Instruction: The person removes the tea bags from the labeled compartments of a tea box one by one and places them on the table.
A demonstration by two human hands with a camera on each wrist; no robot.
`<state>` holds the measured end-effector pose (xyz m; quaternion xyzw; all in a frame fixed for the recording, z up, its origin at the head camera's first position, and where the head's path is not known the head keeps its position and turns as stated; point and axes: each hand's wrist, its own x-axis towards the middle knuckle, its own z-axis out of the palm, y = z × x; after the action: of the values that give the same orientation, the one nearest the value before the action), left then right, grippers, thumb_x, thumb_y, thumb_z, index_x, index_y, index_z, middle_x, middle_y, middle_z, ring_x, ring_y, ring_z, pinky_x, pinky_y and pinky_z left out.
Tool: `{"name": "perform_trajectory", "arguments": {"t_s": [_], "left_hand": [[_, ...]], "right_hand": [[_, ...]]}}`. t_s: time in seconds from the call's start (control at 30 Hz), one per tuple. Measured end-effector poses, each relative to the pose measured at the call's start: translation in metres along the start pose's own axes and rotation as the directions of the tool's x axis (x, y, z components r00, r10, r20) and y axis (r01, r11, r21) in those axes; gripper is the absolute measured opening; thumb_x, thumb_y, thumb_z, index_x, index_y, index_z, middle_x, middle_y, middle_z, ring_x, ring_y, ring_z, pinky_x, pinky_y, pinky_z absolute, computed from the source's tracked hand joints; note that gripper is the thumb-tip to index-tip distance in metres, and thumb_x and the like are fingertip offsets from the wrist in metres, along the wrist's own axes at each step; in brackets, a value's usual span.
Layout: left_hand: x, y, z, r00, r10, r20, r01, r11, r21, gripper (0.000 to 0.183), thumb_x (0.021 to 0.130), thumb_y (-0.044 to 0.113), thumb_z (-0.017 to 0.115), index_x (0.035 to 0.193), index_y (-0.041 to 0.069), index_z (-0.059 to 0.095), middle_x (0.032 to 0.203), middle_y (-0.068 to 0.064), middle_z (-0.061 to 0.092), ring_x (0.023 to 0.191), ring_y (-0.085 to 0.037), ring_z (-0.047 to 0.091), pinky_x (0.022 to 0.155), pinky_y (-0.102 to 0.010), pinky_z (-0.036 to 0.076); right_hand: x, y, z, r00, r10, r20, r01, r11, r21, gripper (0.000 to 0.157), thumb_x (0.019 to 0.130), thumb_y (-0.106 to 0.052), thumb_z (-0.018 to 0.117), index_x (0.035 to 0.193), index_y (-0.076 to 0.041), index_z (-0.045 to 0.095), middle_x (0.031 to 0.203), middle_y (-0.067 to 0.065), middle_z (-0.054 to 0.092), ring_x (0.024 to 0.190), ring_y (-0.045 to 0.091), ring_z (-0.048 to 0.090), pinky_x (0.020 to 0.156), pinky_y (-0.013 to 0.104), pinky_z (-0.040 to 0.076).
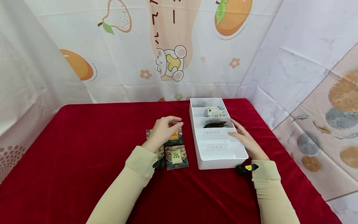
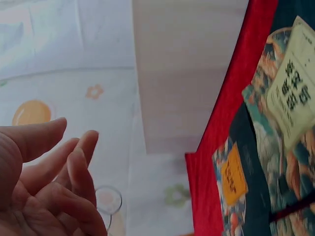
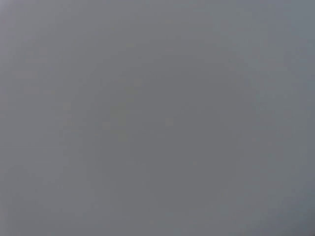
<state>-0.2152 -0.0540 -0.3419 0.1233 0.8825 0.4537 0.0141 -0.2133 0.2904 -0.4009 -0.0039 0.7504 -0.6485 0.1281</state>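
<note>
My left hand (image 1: 163, 130) hovers over several dark tea sachets, its thumb and fingers loosely bent with nothing between them. One sachet with a yellow label (image 1: 176, 156) lies nearest me; behind it is a sachet with an orange label (image 1: 174, 135), partly covered by the hand. More sachets show only at the hand's and wrist's edges. In the left wrist view the fingers (image 2: 83, 172) are apart from the sachets. My right hand (image 1: 246, 141) holds the right wall of a white divided box (image 1: 218, 164), thumb over the rim and fingers along the outside.
Across the box run several labelled compartments. A pale patterned packet (image 1: 215, 111) stands in one toward the back, and dark sachets (image 1: 216, 124) lie in the one before it. Red cloth (image 1: 84, 155) covers the table; a printed curtain (image 1: 126, 62) hangs behind. The right wrist view is a grey blur.
</note>
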Motion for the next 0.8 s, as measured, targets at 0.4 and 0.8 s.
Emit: {"name": "perform_trajectory", "arguments": {"t_s": [0.4, 0.8], "left_hand": [[0.023, 0.029, 0.027, 0.993, 0.114, 0.015, -0.114, 0.993, -0.006, 0.028, 0.097, 0.032, 0.064, 0.120, 0.017, 0.071, 0.105, 0.001, 0.074, 0.082, -0.014, 0.061, 0.066, -0.026, 0.050], [0.049, 0.038, 0.049, 0.977, 0.192, 0.093, -0.198, 0.979, 0.059, 0.029, 0.097, 0.032, 0.065, 0.120, 0.015, 0.072, 0.111, -0.002, 0.073, 0.080, -0.015, 0.060, 0.069, -0.025, 0.051]], "right_hand": [[0.000, 0.000, 0.000, 1.000, 0.003, -0.004, -0.003, 1.000, -0.001, 0.072, 0.103, -0.027, 0.054, 0.160, -0.031, 0.010, 0.153, 0.022, 0.031, 0.099, 0.003, 0.064, 0.084, 0.025, 0.055], [0.000, 0.000, 0.000, 1.000, 0.007, 0.002, -0.007, 1.000, 0.017, 0.072, 0.102, -0.026, 0.054, 0.160, -0.032, 0.011, 0.153, 0.020, 0.031, 0.099, 0.005, 0.064, 0.084, 0.026, 0.055]]}}
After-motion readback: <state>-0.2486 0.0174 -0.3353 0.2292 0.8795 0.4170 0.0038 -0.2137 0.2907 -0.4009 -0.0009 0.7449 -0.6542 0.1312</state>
